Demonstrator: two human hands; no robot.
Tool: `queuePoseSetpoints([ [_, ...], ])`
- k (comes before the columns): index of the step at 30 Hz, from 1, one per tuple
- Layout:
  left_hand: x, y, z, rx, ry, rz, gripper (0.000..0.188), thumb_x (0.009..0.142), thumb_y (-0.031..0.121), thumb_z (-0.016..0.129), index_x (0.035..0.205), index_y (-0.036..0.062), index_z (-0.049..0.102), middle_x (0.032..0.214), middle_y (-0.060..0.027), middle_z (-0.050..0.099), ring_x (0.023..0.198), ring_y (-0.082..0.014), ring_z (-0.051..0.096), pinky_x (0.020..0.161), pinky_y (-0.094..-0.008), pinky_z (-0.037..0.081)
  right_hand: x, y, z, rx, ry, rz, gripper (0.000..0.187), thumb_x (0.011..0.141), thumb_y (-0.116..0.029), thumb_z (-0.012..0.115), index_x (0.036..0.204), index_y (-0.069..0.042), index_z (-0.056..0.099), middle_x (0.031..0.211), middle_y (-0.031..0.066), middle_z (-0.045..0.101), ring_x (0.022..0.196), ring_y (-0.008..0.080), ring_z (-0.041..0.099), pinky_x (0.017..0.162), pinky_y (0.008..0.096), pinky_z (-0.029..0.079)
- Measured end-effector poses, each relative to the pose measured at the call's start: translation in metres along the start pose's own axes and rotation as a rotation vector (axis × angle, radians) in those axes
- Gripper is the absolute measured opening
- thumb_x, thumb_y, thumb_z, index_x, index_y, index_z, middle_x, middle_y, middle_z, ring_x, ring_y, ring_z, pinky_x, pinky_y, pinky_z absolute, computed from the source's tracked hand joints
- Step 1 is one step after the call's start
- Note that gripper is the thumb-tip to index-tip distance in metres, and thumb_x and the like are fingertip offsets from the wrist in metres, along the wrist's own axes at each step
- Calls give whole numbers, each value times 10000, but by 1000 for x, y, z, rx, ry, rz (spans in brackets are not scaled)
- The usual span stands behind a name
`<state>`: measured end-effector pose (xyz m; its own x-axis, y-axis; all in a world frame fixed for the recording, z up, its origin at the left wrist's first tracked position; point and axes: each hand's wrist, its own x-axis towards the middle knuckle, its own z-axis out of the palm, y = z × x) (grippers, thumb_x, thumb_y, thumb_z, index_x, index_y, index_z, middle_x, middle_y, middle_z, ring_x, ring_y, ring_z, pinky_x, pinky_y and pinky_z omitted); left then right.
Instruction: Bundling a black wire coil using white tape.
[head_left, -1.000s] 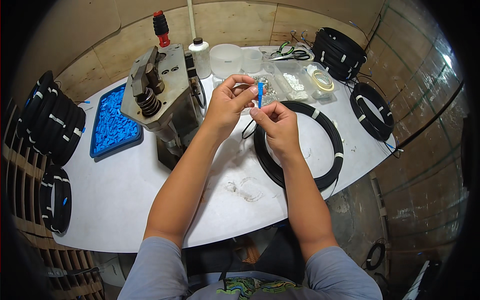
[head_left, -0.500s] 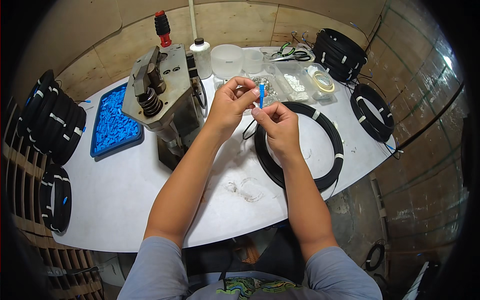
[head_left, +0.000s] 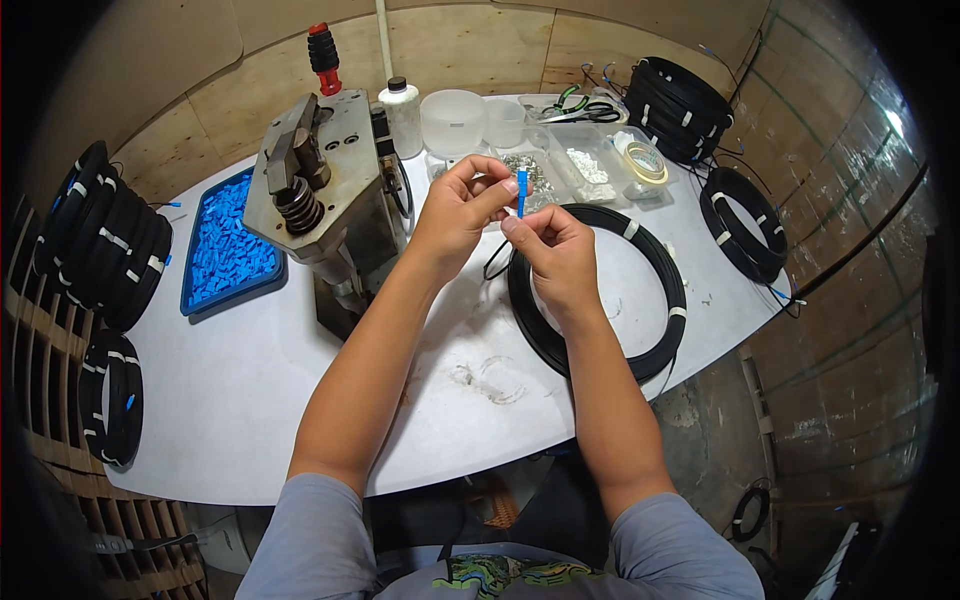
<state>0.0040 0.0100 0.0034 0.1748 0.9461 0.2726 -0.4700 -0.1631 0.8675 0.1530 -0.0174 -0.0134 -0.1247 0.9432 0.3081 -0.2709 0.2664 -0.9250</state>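
A small blue fibre-optic cable connector (head_left: 522, 187) stands upright between my hands, above the middle of the table. My left hand (head_left: 462, 212) pinches its upper part from the left with thumb and forefinger. Just below, my right hand (head_left: 558, 250) is closed at the connector's lower end; its fingertips hide the exact grip and the cable end. Under and beside my right hand lies a coil of black cable (head_left: 655, 260) bound with white ties. A short loop of thin black cable (head_left: 492, 268) shows left of the coil.
A metal hand press (head_left: 335, 190) stands to the left, beside a blue tray (head_left: 187, 292) full of blue connector housings. Clear compartment boxes (head_left: 560, 190) with small parts sit behind my hands, near a white bottle (head_left: 402, 118) and scissors (head_left: 590, 112). Cable coils (head_left: 680, 110) are stacked at both sides.
Almost nothing differs. Both hands and the connector have shifted very slightly to the left; the grip looks the same.
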Motion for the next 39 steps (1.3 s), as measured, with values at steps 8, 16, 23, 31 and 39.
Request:
queuePoseSetpoints([
  [8,1,-1,0,22,21,25,146,929,73,659,1052,56,582,948,-62,662,856,-107,601,748,-259,482,0,1,-3,-38,-14,24,148,881,-103,752,814,-49,631,761,-28,623,701,25,525,670,184,425],
  [16,-1,0,4,27,-2,20,126,917,95,672,1013,60,599,840,0,611,765,-72,571,680,-221,473,0,-6,1,6,4,-7,153,888,-115,748,809,-45,637,763,-33,630,704,24,528,674,184,423],
  [23,-7,4,12,96,60,-3,124,963,138,612,1058,58,603,1022,-61,666,898,-119,615,788,-267,493,0,-2,-2,-93,26,-67,152,884,-125,751,804,-31,663,731,-19,656,645,17,525,595,189,421],
  [31,-31,2,5,191,235,-21,203,979,277,599,1044,91,647,999,-32,715,897,-110,636,796,-289,469,-15,-35,9,-478,88,-268,203,876,-165,731,842,8,631,699,57,673,619,94,605,598,261,495],
  [39,-56,-3,6,323,240,-55,191,967,257,618,1030,82,658,977,-26,721,885,-104,633,783,-278,461,-98,-35,-10,-635,190,-354,160,844,-139,746,850,-17,642,723,101,702,651,190,702,624,305,533],
])
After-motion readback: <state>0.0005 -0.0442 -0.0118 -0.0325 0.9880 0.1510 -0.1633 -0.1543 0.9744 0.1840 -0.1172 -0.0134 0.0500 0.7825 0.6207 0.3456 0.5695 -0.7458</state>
